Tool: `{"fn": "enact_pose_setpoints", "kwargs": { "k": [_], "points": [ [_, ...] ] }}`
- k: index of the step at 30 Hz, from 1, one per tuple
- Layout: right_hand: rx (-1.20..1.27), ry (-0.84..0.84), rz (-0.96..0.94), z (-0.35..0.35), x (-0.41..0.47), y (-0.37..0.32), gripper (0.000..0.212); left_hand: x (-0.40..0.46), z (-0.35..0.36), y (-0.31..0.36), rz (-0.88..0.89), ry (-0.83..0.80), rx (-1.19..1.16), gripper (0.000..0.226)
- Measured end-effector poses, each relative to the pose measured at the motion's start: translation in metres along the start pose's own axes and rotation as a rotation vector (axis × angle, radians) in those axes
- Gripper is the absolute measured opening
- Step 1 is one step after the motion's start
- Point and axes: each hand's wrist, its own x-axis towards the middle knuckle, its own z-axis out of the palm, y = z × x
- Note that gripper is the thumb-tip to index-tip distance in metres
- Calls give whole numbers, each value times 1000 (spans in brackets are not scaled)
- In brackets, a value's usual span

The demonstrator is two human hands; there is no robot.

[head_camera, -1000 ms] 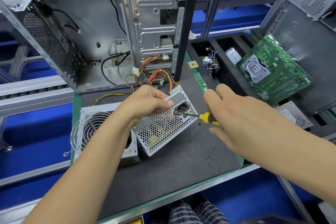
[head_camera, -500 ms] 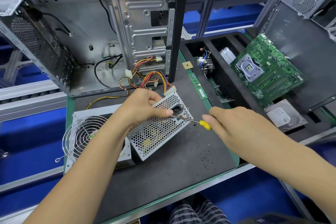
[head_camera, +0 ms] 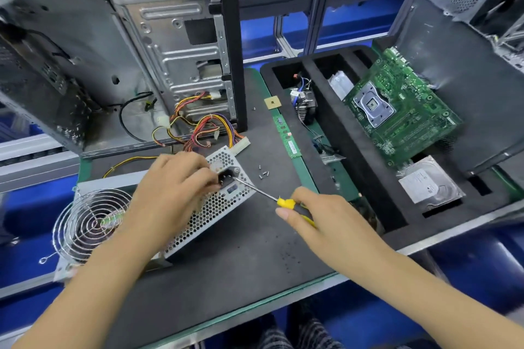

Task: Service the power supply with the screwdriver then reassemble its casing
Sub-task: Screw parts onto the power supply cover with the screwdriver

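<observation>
The power supply (head_camera: 209,207) lies tilted on the dark mat (head_camera: 226,263), its perforated face up, propped against the casing (head_camera: 93,224) with the round fan grille. The left hand (head_camera: 173,190) curls over its upper edge, gripping it beside the power socket. The right hand (head_camera: 320,221), reaching in from the lower right, pinches the yellow handle of the screwdriver (head_camera: 280,201), whose tip meets the face at the socket. Loose screws (head_camera: 263,173) sit just beyond. No label is readable
</observation>
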Motion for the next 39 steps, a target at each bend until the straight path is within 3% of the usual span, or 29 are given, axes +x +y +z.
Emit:
{"fn": "enact_pose_setpoints", "kwargs": {
  "k": [5, 12, 15, 23, 26, 28, 31, 35, 39],
  "points": [
    [114, 11, -33, 3, 12, 13, 34, -14, 4, 12, 25, 82, 83, 18],
    [787, -52, 119, 34, 62, -7, 33, -18, 0, 13, 39, 62, 114, 19],
    [964, -70, 137, 40, 78, -13, 31, -18, -1, 10, 58, 32, 104, 16],
    [974, -125, 108, 46, 87, -11, 40, -10, -8, 18, -175, 81, -146, 23],
    [1055, -207, 150, 44, 93, -8, 32, -1, -11, 36, -278, 191, -203, 17],
    [1122, -306, 192, 37, 99, -4, 25, 6, -6, 53, -232, 195, -214, 13],
    [1053, -467, 183, 18, 116, 1, 22, 8, 11, 68, -75, 81, -192, 15],
    [838, -503, 117, -3, 137, -4, 32, 3, 56, 80, 69, -137, -122, 12],
    [754, -522, 94, -5, 142, -5, 39, 12, 112, 81, -266, -341, -129, 15]
  ]
}}
